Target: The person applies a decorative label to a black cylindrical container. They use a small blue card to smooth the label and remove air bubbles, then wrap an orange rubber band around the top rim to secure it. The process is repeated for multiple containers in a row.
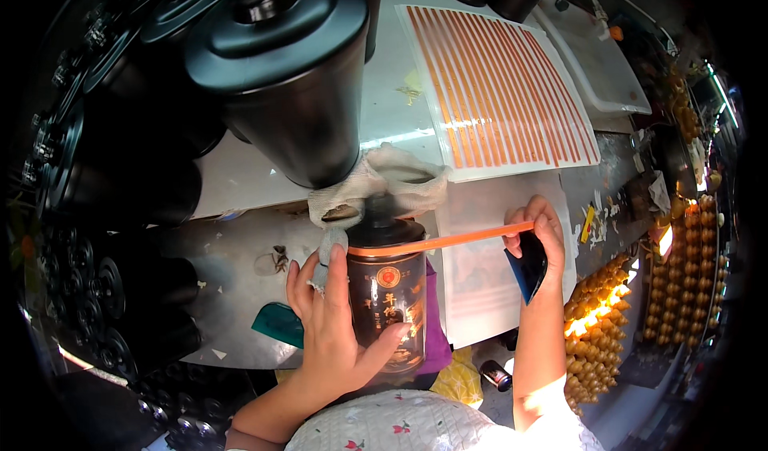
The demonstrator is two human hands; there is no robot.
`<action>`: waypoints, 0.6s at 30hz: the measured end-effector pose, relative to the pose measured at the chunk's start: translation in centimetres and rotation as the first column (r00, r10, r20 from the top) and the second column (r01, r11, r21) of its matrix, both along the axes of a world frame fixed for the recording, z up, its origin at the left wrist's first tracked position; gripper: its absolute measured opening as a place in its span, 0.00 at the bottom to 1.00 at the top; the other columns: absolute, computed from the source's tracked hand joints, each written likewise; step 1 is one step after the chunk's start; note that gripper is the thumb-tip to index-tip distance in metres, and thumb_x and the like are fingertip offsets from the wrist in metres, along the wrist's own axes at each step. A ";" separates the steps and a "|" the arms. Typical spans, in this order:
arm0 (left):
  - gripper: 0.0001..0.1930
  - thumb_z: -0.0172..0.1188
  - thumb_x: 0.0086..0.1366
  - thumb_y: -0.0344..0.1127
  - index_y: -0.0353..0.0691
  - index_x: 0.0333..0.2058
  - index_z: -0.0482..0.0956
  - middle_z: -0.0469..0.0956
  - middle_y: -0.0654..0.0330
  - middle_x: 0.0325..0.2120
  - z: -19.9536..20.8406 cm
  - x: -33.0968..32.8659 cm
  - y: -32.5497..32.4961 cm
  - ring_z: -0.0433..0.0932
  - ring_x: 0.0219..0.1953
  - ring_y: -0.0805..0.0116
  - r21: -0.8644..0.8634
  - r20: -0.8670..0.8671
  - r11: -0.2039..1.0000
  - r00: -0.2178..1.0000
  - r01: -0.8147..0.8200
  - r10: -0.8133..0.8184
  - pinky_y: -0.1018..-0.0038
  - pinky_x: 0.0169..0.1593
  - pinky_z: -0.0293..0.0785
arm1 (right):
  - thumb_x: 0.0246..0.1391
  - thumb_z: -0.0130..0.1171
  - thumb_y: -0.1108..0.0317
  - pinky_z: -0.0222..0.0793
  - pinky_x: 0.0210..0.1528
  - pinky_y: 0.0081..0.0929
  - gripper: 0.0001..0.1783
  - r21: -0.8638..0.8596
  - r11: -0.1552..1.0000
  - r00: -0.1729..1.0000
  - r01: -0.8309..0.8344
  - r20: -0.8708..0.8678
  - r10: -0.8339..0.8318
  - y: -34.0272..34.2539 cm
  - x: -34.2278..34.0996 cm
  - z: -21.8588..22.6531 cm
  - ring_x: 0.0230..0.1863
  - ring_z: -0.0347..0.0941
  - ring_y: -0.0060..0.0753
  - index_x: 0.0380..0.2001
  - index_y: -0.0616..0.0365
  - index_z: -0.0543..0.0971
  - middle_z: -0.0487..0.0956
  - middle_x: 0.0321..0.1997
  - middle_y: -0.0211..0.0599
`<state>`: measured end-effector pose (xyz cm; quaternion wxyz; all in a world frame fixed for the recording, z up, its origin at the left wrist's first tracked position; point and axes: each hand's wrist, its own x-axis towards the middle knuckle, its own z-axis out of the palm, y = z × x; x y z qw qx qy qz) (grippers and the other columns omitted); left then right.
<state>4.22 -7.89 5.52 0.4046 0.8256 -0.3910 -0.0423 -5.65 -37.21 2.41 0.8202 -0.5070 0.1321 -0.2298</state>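
A dark jar with gold and orange decoration sits in front of me, its narrower end pointing away. My left hand grips its left side, thumb across the front and index finger at one end of an orange adhesive strip. The strip lies across the jar's shoulder and stretches taut to the right. My right hand pinches its other end, with a dark blue flexible piece also held in the palm. Beside my left fingers is a bit of grey cloth. Off-white cloth lies beyond the jar's neck.
A backing sheet with rows of orange strips lies at the far right. Large black lidded canisters crowd the left. A teal flexible piece lies left of the jar, purple cloth to its right. Gold beaded objects stand at right.
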 end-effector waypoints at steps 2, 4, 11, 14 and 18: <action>0.53 0.67 0.57 0.48 0.23 0.68 0.44 0.66 0.40 0.58 -0.4 0.0 0.1 0.57 0.62 0.36 -0.029 -0.081 1.000 0.997 0.005 -0.007 0.37 0.66 0.34 | 0.58 0.64 0.55 0.59 0.18 0.18 0.19 0.001 1.000 1.000 0.009 -0.002 -0.009 0.0 0.0 -0.1 0.22 0.69 0.29 0.29 0.56 0.68 0.77 0.26 0.53; 0.54 0.67 0.57 0.48 0.23 0.68 0.43 0.64 0.39 0.59 -0.7 0.1 0.1 0.57 0.61 0.36 -0.083 -0.172 0.996 0.984 0.024 -0.038 0.37 0.66 0.33 | 0.58 0.64 0.55 0.59 0.18 0.18 0.19 0.001 1.000 1.000 0.015 -0.005 -0.015 0.1 0.0 -0.1 0.22 0.69 0.29 0.29 0.56 0.68 0.77 0.26 0.52; 0.53 0.64 0.60 0.45 0.22 0.69 0.38 0.50 0.34 0.65 -1.3 -1.1 0.1 0.50 0.65 0.39 -0.116 -0.339 0.993 0.940 -0.013 -0.027 0.44 0.68 0.35 | 0.58 0.63 0.54 0.59 0.19 0.18 0.19 -0.001 1.000 1.000 0.019 -0.001 -0.019 0.2 -0.1 -0.2 0.22 0.68 0.28 0.29 0.55 0.68 0.77 0.26 0.52; 0.50 0.65 0.60 0.46 0.22 0.68 0.45 0.63 0.36 0.57 -0.8 -1.3 0.1 0.54 0.64 0.34 -0.050 -0.128 0.998 0.991 -0.040 0.033 0.37 0.67 0.33 | 0.59 0.62 0.54 0.59 0.19 0.18 0.19 -0.015 1.000 1.000 0.027 -0.013 -0.027 0.3 -0.1 0.4 0.22 0.68 0.28 0.29 0.55 0.68 0.77 0.26 0.52; 0.41 0.59 0.63 0.39 0.26 0.68 0.51 0.70 0.42 0.49 1.1 -1.4 -0.3 0.52 0.66 0.34 0.100 0.106 0.995 0.994 0.002 -0.013 0.35 0.66 0.32 | 0.61 0.60 0.51 0.59 0.19 0.19 0.20 -0.033 0.998 0.998 0.047 -0.045 -0.049 0.4 -0.2 0.6 0.22 0.69 0.28 0.30 0.55 0.69 0.78 0.27 0.55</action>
